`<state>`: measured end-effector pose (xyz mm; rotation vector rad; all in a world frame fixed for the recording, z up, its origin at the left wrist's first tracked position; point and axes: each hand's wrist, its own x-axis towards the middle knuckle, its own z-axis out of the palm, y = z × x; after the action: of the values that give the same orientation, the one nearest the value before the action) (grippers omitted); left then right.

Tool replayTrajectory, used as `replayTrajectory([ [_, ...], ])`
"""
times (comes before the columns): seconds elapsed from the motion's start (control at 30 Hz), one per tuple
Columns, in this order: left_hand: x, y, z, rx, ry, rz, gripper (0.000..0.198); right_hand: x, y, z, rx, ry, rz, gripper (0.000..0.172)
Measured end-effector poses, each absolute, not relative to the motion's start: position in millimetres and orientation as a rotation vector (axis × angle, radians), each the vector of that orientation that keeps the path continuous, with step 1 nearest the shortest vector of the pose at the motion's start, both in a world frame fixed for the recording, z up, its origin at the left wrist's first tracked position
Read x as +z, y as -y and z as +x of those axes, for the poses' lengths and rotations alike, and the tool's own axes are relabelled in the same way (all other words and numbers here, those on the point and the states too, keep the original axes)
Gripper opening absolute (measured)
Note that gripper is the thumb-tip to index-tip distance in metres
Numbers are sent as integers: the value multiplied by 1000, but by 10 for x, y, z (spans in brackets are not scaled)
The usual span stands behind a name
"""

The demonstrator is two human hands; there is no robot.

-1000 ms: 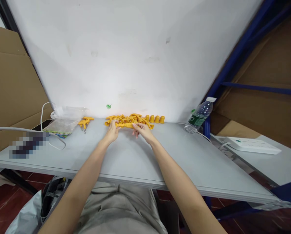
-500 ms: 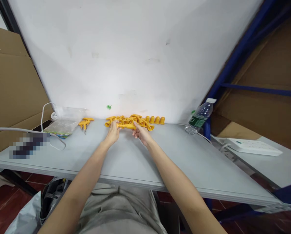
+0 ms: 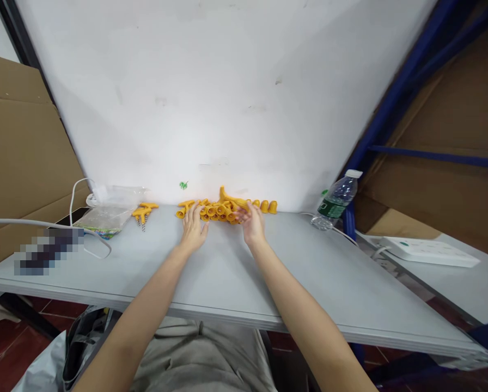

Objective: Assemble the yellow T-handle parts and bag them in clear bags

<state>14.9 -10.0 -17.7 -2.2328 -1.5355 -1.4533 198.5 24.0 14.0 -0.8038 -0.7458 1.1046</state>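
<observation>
A pile of yellow plastic parts (image 3: 217, 209) lies against the white wall at the far edge of the grey table (image 3: 211, 272). My left hand (image 3: 194, 230) lies flat on the table just in front of the pile's left part, fingers stretched out. My right hand (image 3: 252, 224) is at the pile's right end, fingers spread and slightly blurred, touching the yellow parts. One yellow piece (image 3: 223, 193) sticks up above the pile. A row of small yellow caps (image 3: 267, 206) stands to the right of the pile.
A clear plastic bag (image 3: 107, 213) and some yellow-handled screws (image 3: 143, 209) lie at the left. White cables (image 3: 43, 223) run over the left edge. A water bottle (image 3: 336, 199) stands at the right. A white power strip (image 3: 427, 251) lies on the neighbouring table. Cardboard stands on both sides.
Both hands let go of the long yellow piece they held and opened. The left hand drew back flat onto the table. The right hand moved right along the pile.
</observation>
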Motion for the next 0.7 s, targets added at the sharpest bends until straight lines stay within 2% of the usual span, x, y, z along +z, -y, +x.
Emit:
replayTrajectory([
  [0.13, -227, 88, 183, -1438, 1528, -2265, 55, 81, -444, 2063, 613, 927, -867, 46],
  [0.27, -250, 94, 198, -1394, 1556, -2337, 55, -32, -632, 2092, 342, 1247, -1100, 44],
  [0.5, -217, 115, 202, -1313, 1656, -2427, 58, -157, -778, 2133, 123, 1703, -1592, 51],
  [0.7, -160, 180, 238, -1300, 1722, -2463, 57, -125, -721, 2265, 71, 1794, -1620, 58],
])
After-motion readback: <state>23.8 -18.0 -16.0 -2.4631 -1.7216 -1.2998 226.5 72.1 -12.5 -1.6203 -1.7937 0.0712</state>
